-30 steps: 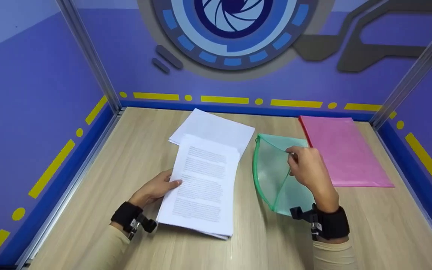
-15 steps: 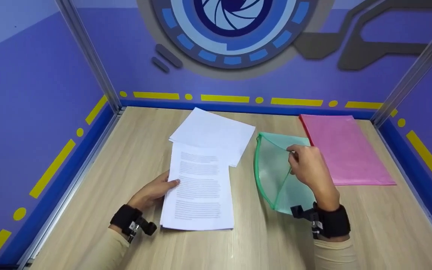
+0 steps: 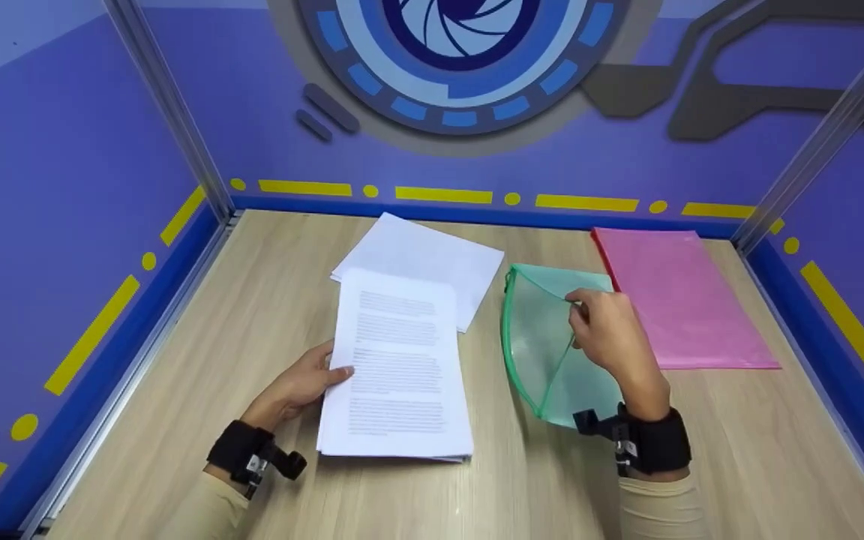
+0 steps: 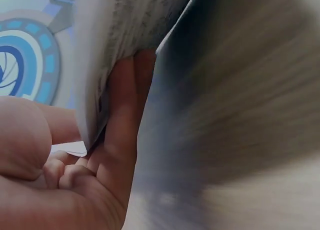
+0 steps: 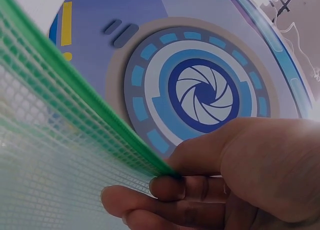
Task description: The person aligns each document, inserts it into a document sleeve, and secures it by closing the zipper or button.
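Observation:
A stack of printed sheets (image 3: 398, 367) lies on the wooden table (image 3: 267, 315). My left hand (image 3: 304, 382) grips its left edge, thumb on top and fingers under the paper (image 4: 95, 65). A green mesh zip pouch (image 3: 544, 345) lies to the right of the stack with its mouth gaping. My right hand (image 3: 608, 334) pinches the pouch's upper green edge (image 5: 85, 110) and holds it lifted, so the pouch stands open toward the papers.
A second pile of blank white sheets (image 3: 421, 255) lies behind the printed stack. A pink folder (image 3: 676, 300) lies flat at the back right. Purple walls and metal posts (image 3: 169, 112) enclose the table on three sides.
The printed stack, bowed and lifted a second ago, now lies flatter and straighter under my left hand. My right hand keeps the pouch's edge lifted, almost unmoved.

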`<state>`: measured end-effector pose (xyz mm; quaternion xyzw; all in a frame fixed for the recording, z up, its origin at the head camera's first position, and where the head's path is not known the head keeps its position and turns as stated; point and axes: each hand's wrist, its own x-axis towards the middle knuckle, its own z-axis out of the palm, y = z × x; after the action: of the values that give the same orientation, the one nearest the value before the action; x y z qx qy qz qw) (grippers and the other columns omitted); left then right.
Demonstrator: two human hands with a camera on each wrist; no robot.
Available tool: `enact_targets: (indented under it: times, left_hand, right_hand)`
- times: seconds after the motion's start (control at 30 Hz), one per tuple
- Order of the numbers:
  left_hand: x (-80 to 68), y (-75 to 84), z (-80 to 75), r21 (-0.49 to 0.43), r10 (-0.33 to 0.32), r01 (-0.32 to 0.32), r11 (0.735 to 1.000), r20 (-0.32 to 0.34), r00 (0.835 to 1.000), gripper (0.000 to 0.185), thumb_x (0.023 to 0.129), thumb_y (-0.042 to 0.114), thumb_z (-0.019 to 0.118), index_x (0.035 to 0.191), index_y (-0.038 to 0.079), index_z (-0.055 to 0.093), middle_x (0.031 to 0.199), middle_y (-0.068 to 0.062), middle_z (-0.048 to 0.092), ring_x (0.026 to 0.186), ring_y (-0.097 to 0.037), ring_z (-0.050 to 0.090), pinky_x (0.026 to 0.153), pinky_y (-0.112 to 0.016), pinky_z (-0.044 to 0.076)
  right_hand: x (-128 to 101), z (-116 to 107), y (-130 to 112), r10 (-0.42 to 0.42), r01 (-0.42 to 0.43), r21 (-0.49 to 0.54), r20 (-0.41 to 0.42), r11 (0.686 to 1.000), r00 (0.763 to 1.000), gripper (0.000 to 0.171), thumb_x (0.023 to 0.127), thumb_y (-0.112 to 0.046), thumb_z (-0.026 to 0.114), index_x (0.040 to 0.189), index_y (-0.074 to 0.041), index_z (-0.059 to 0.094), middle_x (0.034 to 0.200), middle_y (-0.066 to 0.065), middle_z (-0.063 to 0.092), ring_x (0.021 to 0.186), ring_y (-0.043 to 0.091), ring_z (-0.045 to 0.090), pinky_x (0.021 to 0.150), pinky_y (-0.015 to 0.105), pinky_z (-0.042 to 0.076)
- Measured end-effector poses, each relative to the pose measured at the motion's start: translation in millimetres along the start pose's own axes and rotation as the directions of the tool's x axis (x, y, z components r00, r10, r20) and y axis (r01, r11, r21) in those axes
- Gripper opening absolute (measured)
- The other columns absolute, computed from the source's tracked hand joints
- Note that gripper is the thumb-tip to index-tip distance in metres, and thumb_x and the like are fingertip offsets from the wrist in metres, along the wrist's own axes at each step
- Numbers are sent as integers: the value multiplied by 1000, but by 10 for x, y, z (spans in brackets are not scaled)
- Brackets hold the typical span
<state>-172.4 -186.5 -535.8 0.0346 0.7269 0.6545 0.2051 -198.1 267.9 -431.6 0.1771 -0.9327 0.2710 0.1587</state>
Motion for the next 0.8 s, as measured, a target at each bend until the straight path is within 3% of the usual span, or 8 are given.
enact_targets:
  times: [0.27,0.5,0.8]
  left_hand:
    - [10,111,-21,-25,36,-36,999,25,999,56,107,1,55,160,1,38,124,-20,72,102,-29,75,80,-33,60]
    - [28,132,40,-17,46,-44,999,122,991,55,107,3,57,159,1,40,126,-22,72,103,-31,75,81,-34,60]
    - [297,265,254,-12,71,-70,997,181,981,49,106,2,59,154,4,49,122,-18,74,99,-30,76,79,-34,61]
  right_hand:
    - [8,22,2,-10,10,-4,-18,1000,1000,21,99,4,59,110,9,76,69,11,70,47,15,64,54,34,50]
    - [5,72,-8,-3,3,11,1,1000,1000,19,99,4,61,109,9,76,70,10,70,48,12,63,53,33,52]
    - [9,46,-14,9,-9,7,11,1000,1000,19,99,3,61,111,8,76,69,8,69,48,11,62,55,34,52]
